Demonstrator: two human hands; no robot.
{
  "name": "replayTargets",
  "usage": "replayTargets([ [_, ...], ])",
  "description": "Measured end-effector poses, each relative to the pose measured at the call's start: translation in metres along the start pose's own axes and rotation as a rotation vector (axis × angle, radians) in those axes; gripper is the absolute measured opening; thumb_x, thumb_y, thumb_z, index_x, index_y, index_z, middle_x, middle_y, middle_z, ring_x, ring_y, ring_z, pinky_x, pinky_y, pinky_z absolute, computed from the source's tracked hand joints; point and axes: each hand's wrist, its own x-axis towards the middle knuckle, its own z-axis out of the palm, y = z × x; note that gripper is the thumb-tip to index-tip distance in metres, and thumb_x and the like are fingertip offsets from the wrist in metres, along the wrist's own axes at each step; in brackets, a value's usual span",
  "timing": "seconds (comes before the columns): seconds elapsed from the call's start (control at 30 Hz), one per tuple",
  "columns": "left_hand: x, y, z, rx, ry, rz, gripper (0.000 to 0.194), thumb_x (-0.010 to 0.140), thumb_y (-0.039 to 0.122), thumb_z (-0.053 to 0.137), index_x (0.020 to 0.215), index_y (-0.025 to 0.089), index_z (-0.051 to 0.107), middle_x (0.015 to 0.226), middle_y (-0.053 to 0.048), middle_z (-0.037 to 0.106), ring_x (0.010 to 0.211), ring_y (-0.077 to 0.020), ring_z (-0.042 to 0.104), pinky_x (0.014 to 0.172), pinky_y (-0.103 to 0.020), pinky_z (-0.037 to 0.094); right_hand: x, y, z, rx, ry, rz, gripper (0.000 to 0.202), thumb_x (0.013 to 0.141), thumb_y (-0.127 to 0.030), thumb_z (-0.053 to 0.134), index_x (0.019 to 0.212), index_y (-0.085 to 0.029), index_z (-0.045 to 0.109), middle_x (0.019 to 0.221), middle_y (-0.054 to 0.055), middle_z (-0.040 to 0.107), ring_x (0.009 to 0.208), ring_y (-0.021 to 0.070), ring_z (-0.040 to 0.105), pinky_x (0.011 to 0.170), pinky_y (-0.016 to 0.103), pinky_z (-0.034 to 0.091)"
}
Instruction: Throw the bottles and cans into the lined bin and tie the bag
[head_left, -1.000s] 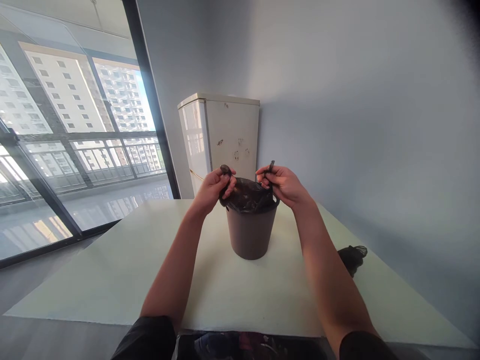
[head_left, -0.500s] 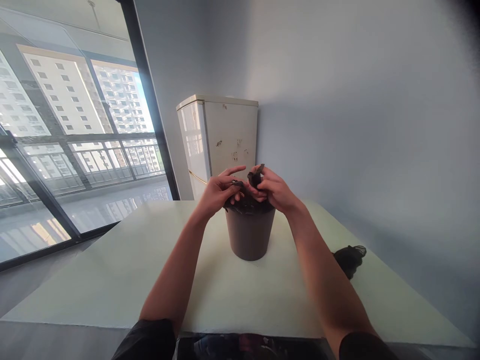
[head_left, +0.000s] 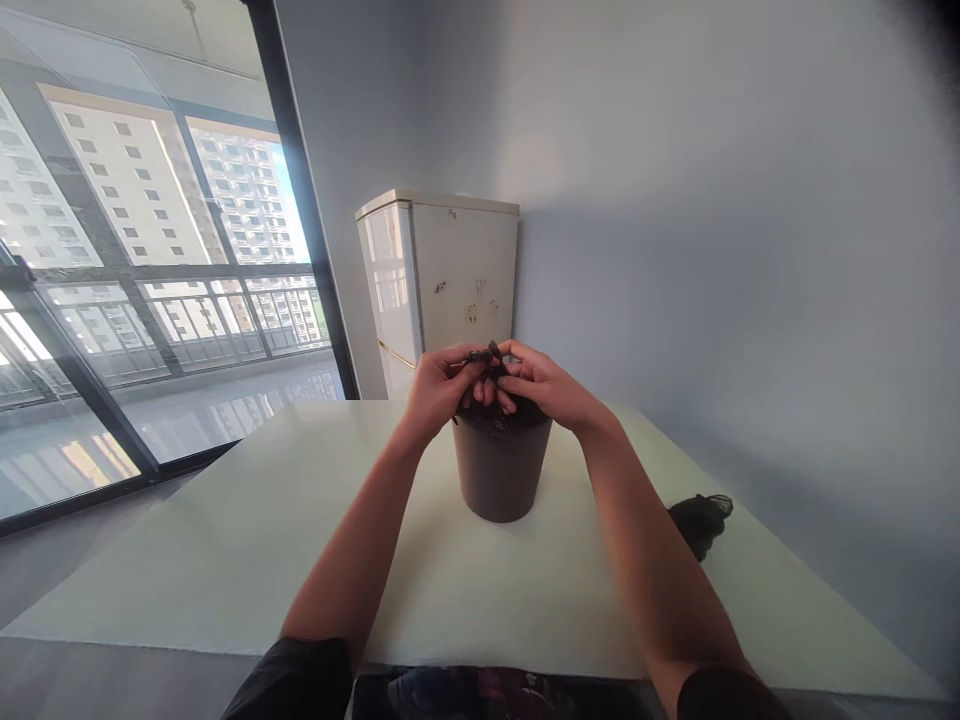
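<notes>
A brown-grey trash can (head_left: 500, 470) stands upright on the table, with a black plastic bag (head_left: 495, 418) inside its mouth. Above the rim, my left hand (head_left: 444, 388) is closed on a gathered part of the bag, thumb pressed against the fingers. My right hand (head_left: 546, 385) pinches another gathered part, its fingertips almost meeting those of the left. Bunched black plastic sticks up between the two hands. My fingers partly hide the gathered ends, so how they cross cannot be made out.
The pale green table (head_left: 247, 540) spreads around the can. On its right side lies a black bundle (head_left: 701, 522), partly behind my right forearm. Beyond the table stands a white refrigerator (head_left: 465, 265) beside the grey wall (head_left: 712, 250). Glass doors (head_left: 165, 250) are at the left.
My hands have drawn closer together over the can, and the gathered bag ends now meet between them. My left index finger, stretched out before, has curled in. The can stays in place.
</notes>
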Motion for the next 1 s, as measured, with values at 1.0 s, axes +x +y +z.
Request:
replayTargets([
  [1.0, 0.001, -0.008, 0.001, 0.094, 0.04, -0.126, 0.03, 0.087, 0.044, 0.083, 0.074, 0.018, 0.077, 0.053, -0.001, 0.064, 0.047, -0.0125, 0.059, 0.046, -0.024, 0.042, -0.004, -0.005, 0.008, -0.17, -0.038, -0.005, 0.04, 0.098, -0.025, 0.063, 0.136, -0.033, 0.055, 0.098, 0.001, 0.075, 0.077, 0.0199, 0.067, 0.073, 0.034, 0.053],
])
